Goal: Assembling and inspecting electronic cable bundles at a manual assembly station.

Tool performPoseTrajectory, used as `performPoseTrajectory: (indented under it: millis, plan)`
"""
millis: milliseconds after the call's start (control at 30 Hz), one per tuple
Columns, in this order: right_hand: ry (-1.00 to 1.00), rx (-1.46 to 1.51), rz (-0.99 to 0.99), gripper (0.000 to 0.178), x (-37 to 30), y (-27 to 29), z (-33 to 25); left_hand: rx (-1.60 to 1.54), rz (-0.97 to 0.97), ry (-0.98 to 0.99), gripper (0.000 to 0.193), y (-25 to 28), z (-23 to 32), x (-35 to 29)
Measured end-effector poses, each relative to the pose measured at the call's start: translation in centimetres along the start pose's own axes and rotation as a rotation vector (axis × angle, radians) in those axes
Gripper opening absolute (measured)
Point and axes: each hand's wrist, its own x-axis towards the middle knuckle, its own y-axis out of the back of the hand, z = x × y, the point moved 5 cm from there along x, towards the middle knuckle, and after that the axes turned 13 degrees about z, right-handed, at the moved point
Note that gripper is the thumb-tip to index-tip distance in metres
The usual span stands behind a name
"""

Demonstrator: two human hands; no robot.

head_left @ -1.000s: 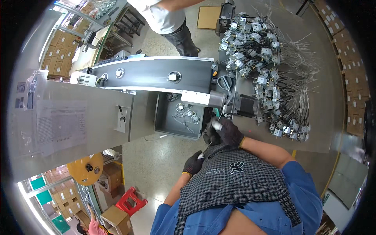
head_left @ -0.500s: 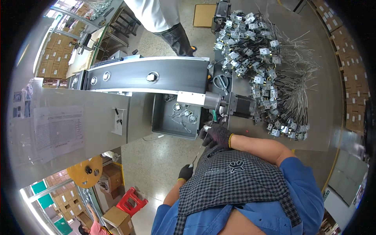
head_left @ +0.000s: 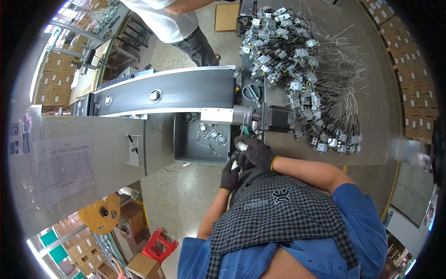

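My left hand (head_left: 229,175) and my right hand (head_left: 256,152), in dark gloves with pale fingertips, meet in front of my checked apron (head_left: 288,202). Both are closed, fingers pinched. The thin wire that ran from my right hand is now hidden between the gloves; what the left fingers pinch does not show. Just beyond them sits a cylindrical metal roller housing (head_left: 242,114) joined to a dark motor (head_left: 278,118). A small green piece (head_left: 245,130) shows above my right hand. Left of the hands is a grey bin (head_left: 178,139) holding coiled white wires with small parts (head_left: 216,135).
A dark conveyor belt (head_left: 195,88) carries coiled parts (head_left: 155,96). Blue-grey scissors (head_left: 252,93) lie by its right end. Many small metal units with wires (head_left: 302,69) cover the right table (head_left: 376,116). A person (head_left: 181,28) stands beyond the belt. A red stool (head_left: 160,245) is at lower left.
My left hand has risen from low beside the apron to meet my right hand, and the wire stretched between them no longer shows. The coiled parts on the belt have shifted left.
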Motion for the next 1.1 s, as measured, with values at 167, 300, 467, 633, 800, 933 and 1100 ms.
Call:
performPoseTrajectory:
  millis: [167, 300, 467, 633, 800, 933, 1100]
  plan:
    - [-0.038, 0.082, -0.086, 0.025, -2.6, 6.0, -5.7, -0.295, 0.076, -0.167, 0.040, -1.7, 12.5, 4.2]
    - [0.957, -0.355, 0.505, 0.045, -1.6, 9.1, -12.1, -0.250, 0.073, -0.196, 0.042, -2.0, 14.3, 7.3]
    - [0.837, -0.871, 0.184, 0.069, 4.1, 7.2, -11.0, -0.507, -0.051, 0.021, 0.041, -2.2, 14.6, 7.6]
    - [0.899, -0.367, 0.199, 0.080, 3.8, 7.1, -11.4, -0.470, 0.326, -0.006, 0.035, -0.2, 16.4, 3.2]
    - [0.598, -0.017, 0.160, 0.069, 0.7, 6.5, -11.2, -0.377, 0.131, 0.010, 0.048, 1.9, 24.4, -2.2]
    - [-0.128, 0.530, -0.200, 0.035, 1.0, 3.8, -7.2, 0.292, 0.200, -0.897, 0.059, 3.9, 30.9, -2.9]
    - [0.315, 0.242, -0.315, 0.033, 0.8, 4.9, -7.8, 0.486, -0.018, -0.566, 0.053, 3.8, 27.5, -1.5]
